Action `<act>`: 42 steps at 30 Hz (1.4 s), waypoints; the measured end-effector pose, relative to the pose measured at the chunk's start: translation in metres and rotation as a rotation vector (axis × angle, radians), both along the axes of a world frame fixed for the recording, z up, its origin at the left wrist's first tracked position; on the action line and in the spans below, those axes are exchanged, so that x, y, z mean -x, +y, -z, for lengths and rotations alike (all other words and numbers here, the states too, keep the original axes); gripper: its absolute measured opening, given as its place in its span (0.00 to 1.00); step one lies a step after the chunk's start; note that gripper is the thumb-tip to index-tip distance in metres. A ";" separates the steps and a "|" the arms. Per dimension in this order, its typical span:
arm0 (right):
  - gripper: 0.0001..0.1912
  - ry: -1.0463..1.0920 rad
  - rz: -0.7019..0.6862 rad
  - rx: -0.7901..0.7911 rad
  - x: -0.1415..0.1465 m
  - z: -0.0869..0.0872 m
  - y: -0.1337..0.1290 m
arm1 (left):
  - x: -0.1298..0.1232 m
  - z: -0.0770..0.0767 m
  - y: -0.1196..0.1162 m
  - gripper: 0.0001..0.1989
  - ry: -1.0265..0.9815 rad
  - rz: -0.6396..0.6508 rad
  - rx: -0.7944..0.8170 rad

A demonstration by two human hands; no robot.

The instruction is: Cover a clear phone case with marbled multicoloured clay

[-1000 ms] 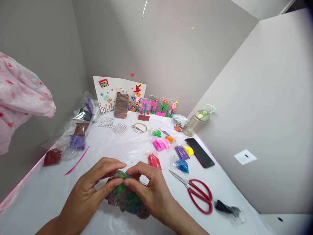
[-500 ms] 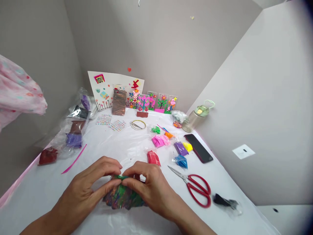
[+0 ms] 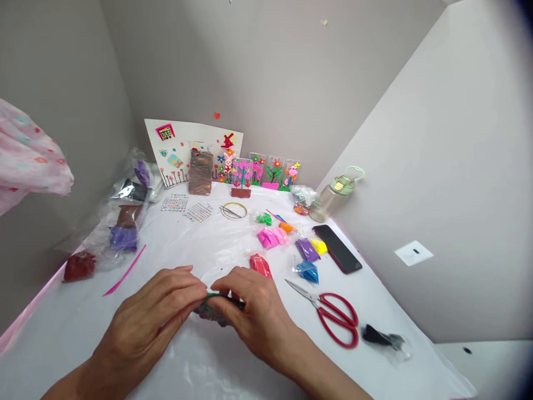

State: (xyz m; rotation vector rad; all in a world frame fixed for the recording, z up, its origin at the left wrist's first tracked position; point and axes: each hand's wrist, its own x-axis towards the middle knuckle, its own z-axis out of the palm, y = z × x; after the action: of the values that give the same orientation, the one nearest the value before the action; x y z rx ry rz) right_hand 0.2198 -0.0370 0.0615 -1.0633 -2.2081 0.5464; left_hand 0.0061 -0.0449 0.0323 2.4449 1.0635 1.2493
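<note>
A: Where is the mottled green piece (image 3: pixel 211 316)?
B: At six o'clock in the view, between the hands and mostly hidden by them. I can't tell whether it touches the worktop (image 3: pixel 200 369).
A: How would it handle?
B: Light, I'd guess, perhaps with a soft, clay-like surface that dents. Best taken by the rim, with light fingertips.
A: And the hands?
B: The right hand (image 3: pixel 260 314) comes in from four o'clock, its grip pinching the upper edge, thumb on the near side. The left hand (image 3: pixel 154 316) comes from eight, fingers together, its grip closed over the left end.
A: Nearby?
B: From the piece, red-handled scissors (image 3: pixel 338 319) at three o'clock, a red packet (image 3: pixel 260 265) at two.
</note>
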 end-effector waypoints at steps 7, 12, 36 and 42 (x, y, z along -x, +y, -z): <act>0.03 0.031 0.004 0.019 0.001 0.001 0.000 | -0.003 0.001 -0.005 0.17 -0.053 -0.099 0.064; 0.03 0.017 0.028 -0.027 0.002 0.001 -0.001 | -0.006 -0.002 -0.007 0.17 -0.117 -0.120 0.198; 0.05 0.198 -0.026 0.509 -0.001 -0.008 0.005 | -0.001 -0.002 -0.003 0.10 -0.052 0.038 0.296; 0.06 0.231 -0.012 0.577 -0.001 -0.003 0.007 | -0.003 -0.004 -0.001 0.05 -0.088 0.042 0.422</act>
State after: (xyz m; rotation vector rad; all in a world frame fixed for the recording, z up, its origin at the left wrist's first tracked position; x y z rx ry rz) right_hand 0.2209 -0.0297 0.0642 -1.1903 -1.8940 1.2953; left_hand 0.0093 -0.0463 0.0367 2.0646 1.1134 0.9889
